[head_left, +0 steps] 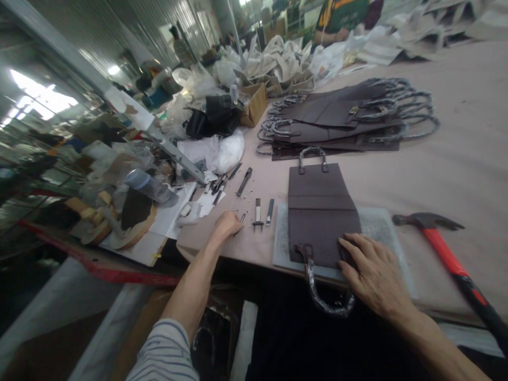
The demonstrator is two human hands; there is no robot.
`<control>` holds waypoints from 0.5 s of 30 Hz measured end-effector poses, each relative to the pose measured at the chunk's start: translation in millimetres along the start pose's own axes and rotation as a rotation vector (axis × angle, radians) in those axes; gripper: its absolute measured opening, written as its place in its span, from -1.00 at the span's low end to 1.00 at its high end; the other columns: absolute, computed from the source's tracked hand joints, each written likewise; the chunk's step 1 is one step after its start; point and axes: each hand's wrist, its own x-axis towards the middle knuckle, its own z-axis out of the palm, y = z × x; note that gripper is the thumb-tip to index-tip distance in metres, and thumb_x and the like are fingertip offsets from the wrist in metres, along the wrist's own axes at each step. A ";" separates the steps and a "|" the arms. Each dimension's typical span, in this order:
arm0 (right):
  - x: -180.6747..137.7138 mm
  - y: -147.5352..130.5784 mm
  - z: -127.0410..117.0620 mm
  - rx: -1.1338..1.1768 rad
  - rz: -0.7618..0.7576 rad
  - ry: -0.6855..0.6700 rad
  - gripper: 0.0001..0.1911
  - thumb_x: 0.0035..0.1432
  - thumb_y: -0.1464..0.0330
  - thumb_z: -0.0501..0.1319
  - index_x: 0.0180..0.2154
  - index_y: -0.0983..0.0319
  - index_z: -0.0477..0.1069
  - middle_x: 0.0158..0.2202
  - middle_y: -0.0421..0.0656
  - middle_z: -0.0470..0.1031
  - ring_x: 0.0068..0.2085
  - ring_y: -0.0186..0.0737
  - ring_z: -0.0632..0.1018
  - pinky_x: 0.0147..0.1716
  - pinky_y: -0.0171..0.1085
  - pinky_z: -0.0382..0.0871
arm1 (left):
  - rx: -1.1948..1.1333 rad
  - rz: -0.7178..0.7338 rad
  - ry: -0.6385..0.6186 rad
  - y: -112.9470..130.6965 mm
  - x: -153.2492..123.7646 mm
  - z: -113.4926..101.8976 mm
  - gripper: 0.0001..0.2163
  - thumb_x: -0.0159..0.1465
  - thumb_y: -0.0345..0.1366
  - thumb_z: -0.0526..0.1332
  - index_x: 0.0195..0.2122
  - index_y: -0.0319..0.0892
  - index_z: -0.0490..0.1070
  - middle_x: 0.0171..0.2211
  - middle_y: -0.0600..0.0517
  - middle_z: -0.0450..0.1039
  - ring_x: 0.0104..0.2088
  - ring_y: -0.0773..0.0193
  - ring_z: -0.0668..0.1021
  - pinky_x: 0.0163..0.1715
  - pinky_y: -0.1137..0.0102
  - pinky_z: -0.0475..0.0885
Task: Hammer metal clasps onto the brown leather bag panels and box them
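My left hand (227, 225) is at the table's front edge, its fingers pinched together at a slim metal rod (242, 217), whose lower part the fingertips partly hide. My right hand (371, 267) lies flat, fingers spread, on the lower right corner of a dark brown leather bag piece (323, 225). That piece rests on a pale slab (379, 222). One plastic-wrapped handle (313, 153) points away from me; the other wrapped handle (331, 307) hangs over the edge. Between hand and slab lie a pronged punch (257, 214) and a flat chisel-like tool (270, 212).
A hammer (440, 248) with a red and black handle lies at right. Behind are stacked brown bag pieces (329, 114). More hand tools (245, 181), a cardboard box (254, 105) and a plastic bottle (151, 186) stand left. A person (343, 21) is across the table.
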 end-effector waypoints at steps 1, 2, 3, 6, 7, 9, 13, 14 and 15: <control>-0.2 -1.2 -1.2 0.002 0.004 -0.010 -0.55 0.38 0.22 0.07 0.17 0.31 0.40 0.20 0.09 0.40 0.22 0.22 0.36 0.20 0.16 0.23 | -0.009 0.010 -0.013 2.2 1.1 0.2 -0.87 0.00 -0.36 0.38 -0.63 -0.17 0.47 -0.60 -0.04 0.53 -0.36 0.13 0.63 -0.34 0.40 0.43; -0.6 -2.8 -2.9 0.006 0.011 -0.021 -0.55 0.37 0.23 0.08 0.17 0.31 0.40 0.21 0.09 0.40 0.23 0.21 0.35 0.21 0.16 0.22 | -0.022 0.019 -0.027 4.3 1.6 -0.2 -0.85 -0.02 -0.39 0.37 -0.66 -0.17 0.43 -0.64 -0.03 0.48 -0.39 0.13 0.62 -0.35 0.41 0.43; -1.1 -4.7 -4.8 0.012 0.021 -0.035 -0.55 0.37 0.24 0.09 0.18 0.31 0.40 0.21 0.09 0.39 0.24 0.20 0.35 0.22 0.15 0.21 | -0.040 0.028 -0.043 5.9 1.3 -1.3 -0.82 -0.03 -0.41 0.37 -0.68 -0.16 0.39 -0.69 -0.01 0.44 -0.42 0.13 0.62 -0.37 0.41 0.43; -2.2 -10.0 -9.9 0.043 0.068 -0.072 -0.55 0.33 0.27 0.14 0.18 0.30 0.40 0.24 0.07 0.38 0.26 0.16 0.32 0.27 0.13 0.15 | -0.120 0.064 -0.091 7.3 -4.1 -7.6 -0.77 0.00 -0.35 0.35 -0.68 -0.15 0.31 -0.76 0.03 0.35 -0.53 0.15 0.58 -0.47 0.41 0.44; -2.3 -11.3 -11.0 0.054 0.084 -0.082 -0.55 0.32 0.28 0.16 0.18 0.29 0.40 0.24 0.07 0.37 0.27 0.15 0.31 0.29 0.13 0.13 | -0.171 0.081 -0.101 7.6 -7.8 -10.0 -0.78 0.02 -0.30 0.34 -0.65 -0.15 0.31 -0.73 0.03 0.38 -0.55 0.17 0.58 -0.49 0.41 0.46; -2.3 -13.2 -12.7 0.070 0.110 -0.097 -0.54 0.30 0.29 0.18 0.19 0.28 0.40 0.25 0.06 0.37 0.29 0.14 0.29 0.31 0.11 0.09 | -0.441 0.131 -0.104 11.8 -20.4 -12.7 -0.81 0.03 -0.22 0.35 -0.50 -0.17 0.36 -0.62 0.03 0.49 -0.55 0.20 0.59 -0.49 0.39 0.51; -2.7 -15.4 -15.0 0.082 0.131 -0.108 -0.53 0.28 0.29 0.21 0.19 0.27 0.40 0.26 0.05 0.36 0.30 0.14 0.27 0.33 0.11 0.05 | -1.236 0.271 -0.162 51.1 -67.2 2.8 -0.57 -0.10 -0.20 0.47 -0.22 -0.19 0.41 -0.44 0.04 0.60 -0.46 0.19 0.66 -0.44 0.36 0.58; -2.7 -15.7 -15.4 0.083 0.132 -0.110 -0.52 0.28 0.29 0.21 0.19 0.28 0.40 0.26 0.05 0.36 0.30 0.14 0.27 0.33 0.11 0.05 | -1.319 0.310 -0.197 67.4 -80.6 12.0 -0.57 -0.09 -0.20 0.48 -0.23 -0.20 0.41 -0.43 0.05 0.60 -0.45 0.20 0.66 -0.42 0.36 0.58; -2.7 -15.9 -15.7 0.084 0.132 -0.114 -0.52 0.28 0.29 0.21 0.20 0.28 0.40 0.26 0.05 0.35 0.30 0.14 0.27 0.33 0.12 0.05 | -1.367 0.348 -0.229 84.8 -93.1 22.5 -0.60 -0.07 -0.20 0.49 -0.26 -0.20 0.41 -0.42 0.04 0.61 -0.43 0.21 0.67 -0.39 0.37 0.59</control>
